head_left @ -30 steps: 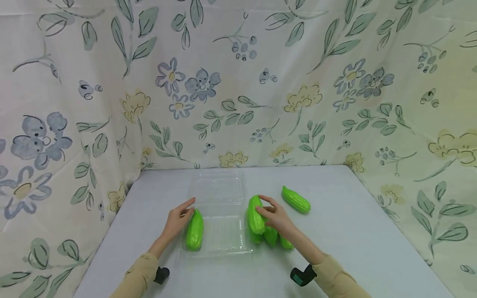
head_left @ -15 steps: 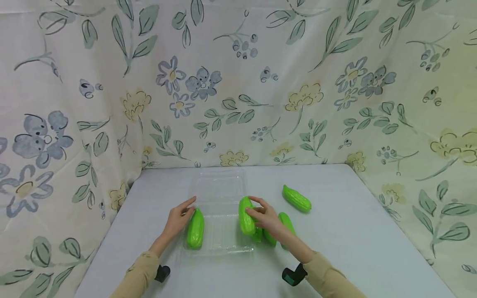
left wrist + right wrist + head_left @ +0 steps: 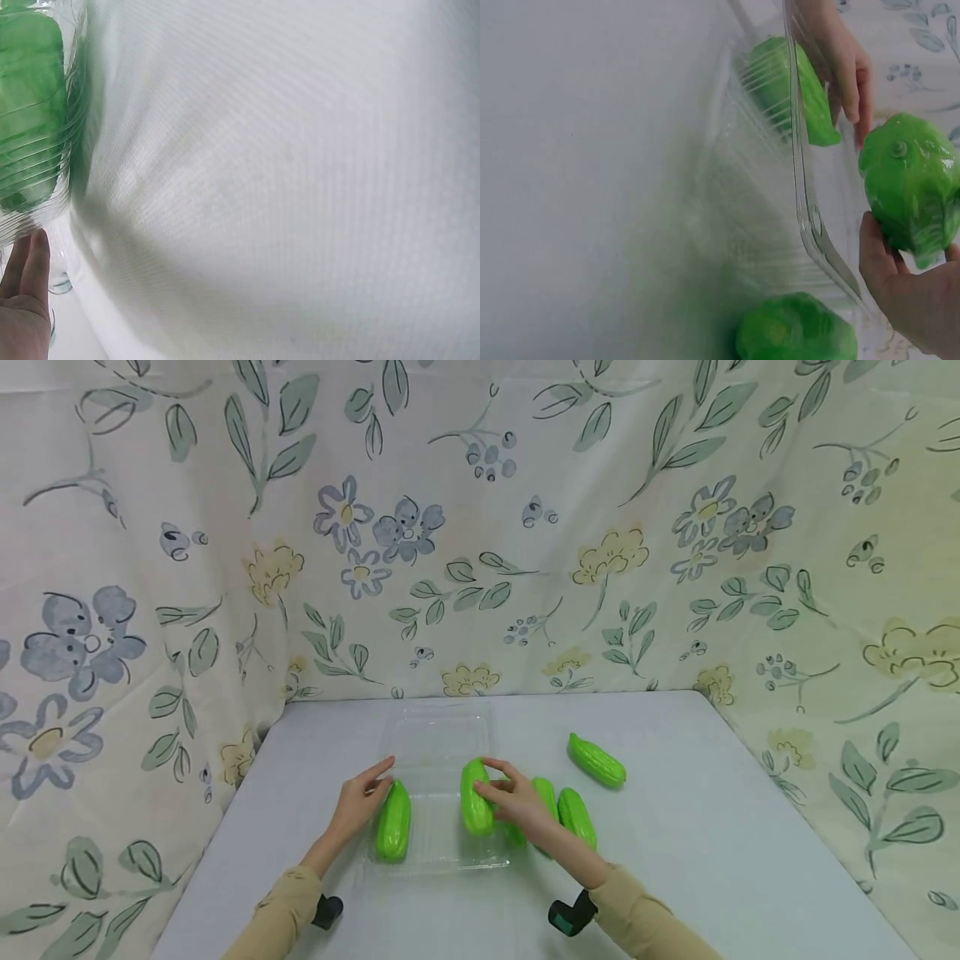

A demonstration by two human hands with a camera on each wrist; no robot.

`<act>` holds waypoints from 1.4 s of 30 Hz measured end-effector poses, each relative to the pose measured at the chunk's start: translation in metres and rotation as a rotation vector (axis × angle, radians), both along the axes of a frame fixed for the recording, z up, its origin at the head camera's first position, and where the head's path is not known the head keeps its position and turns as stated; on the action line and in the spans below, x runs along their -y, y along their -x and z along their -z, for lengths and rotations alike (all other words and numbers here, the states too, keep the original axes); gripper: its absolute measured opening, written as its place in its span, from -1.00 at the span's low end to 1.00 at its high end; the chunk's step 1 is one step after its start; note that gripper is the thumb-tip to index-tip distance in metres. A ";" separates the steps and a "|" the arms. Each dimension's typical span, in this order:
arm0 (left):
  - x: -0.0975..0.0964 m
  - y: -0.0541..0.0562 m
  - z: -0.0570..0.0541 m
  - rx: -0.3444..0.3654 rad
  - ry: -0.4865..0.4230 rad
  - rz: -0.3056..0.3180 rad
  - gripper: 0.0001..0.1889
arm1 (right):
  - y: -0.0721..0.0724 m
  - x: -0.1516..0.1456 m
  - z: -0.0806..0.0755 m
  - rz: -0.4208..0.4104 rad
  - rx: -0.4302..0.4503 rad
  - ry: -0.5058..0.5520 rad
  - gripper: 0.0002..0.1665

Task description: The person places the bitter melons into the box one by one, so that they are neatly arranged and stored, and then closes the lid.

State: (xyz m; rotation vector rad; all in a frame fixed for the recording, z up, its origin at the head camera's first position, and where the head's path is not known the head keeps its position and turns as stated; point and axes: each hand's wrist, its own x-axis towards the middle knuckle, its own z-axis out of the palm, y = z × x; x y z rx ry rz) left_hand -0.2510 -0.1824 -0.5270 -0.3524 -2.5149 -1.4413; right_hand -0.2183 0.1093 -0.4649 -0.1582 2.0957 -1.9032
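Note:
My right hand (image 3: 517,802) grips a glossy green bitter melon (image 3: 474,806) by its side, over the right part of a clear plastic container (image 3: 438,839). In the right wrist view this bitter melon (image 3: 907,169) appears end-on, above the container's rim, thumb and fingers around it. A second bitter melon (image 3: 393,827) lies along the container's left side. My left hand (image 3: 356,802) is at the container's back left corner, fingers extended. The left wrist view shows its fingertips (image 3: 39,244) at the ribbed wall; the thumb is hidden there.
The container's clear lid (image 3: 442,735) lies open behind it. Right of the container are several more bitter melons, including one beside my forearm (image 3: 577,818) and another farther back (image 3: 596,762). White table (image 3: 675,843), floral cloth (image 3: 480,527) behind.
My right hand has carried its bitter melon leftward, from the container's right edge to over its right part. The bitter melons behind that hand show more now. The left hand has stayed still.

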 end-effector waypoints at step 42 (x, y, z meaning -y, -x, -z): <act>-0.001 -0.001 0.001 -0.021 -0.008 0.000 -0.59 | -0.006 0.059 0.042 0.044 0.018 0.019 -0.31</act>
